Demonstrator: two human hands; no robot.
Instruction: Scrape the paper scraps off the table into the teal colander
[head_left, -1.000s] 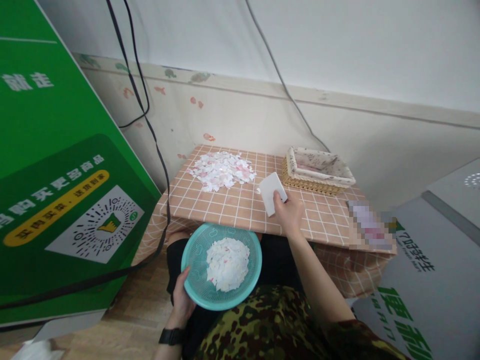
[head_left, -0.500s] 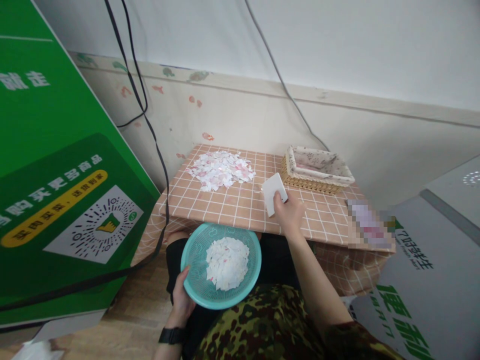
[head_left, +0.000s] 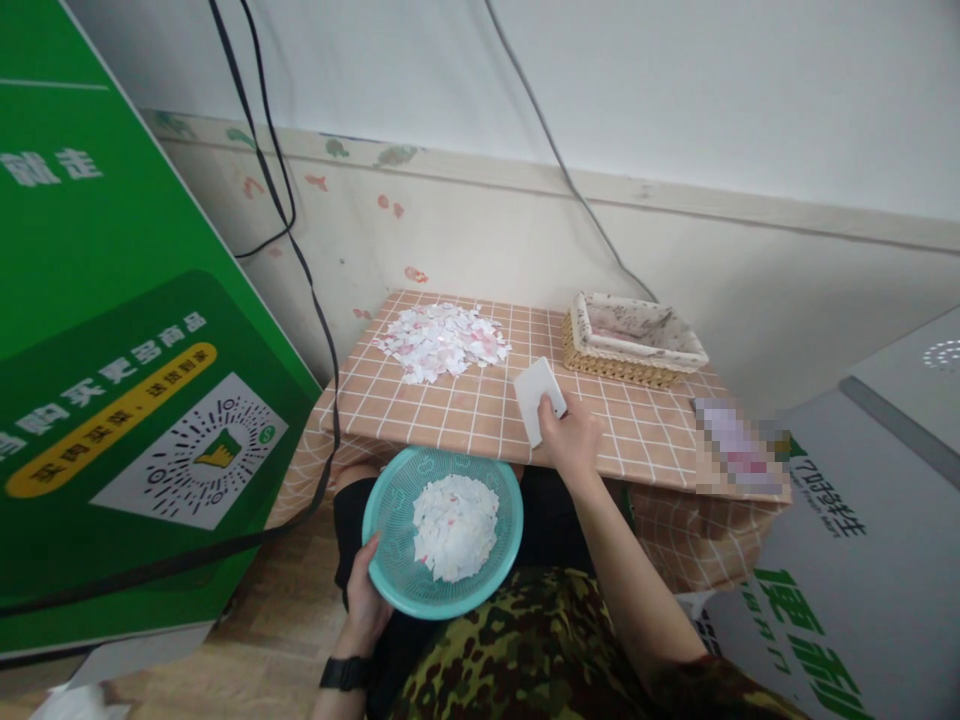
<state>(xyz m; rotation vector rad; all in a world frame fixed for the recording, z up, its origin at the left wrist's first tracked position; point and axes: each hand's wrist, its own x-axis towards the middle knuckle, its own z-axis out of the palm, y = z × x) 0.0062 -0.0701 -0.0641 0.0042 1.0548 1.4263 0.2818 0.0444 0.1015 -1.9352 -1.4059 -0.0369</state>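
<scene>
My left hand is closed on the left rim of a round teal plastic colander, which rests over my lap just below the table edge. Inside it lies a heap of small white paper scraps with a few pink bits. In my right hand I grip a flat white rectangular board, thumb on top, tilted over the front of the table. A wider pile of white and pink paper scraps is spread at the table's back left, apart from the board.
A brown checked cloth covers the table. A wicker basket with a fabric liner stands at its back right, and a blurred flat item lies at the right edge. Black cables hang at the left beside a green panel.
My right hand has moved the white board slightly left and toward the table's front edge. The colander, my left hand and the scrap pile look nearly unchanged.
</scene>
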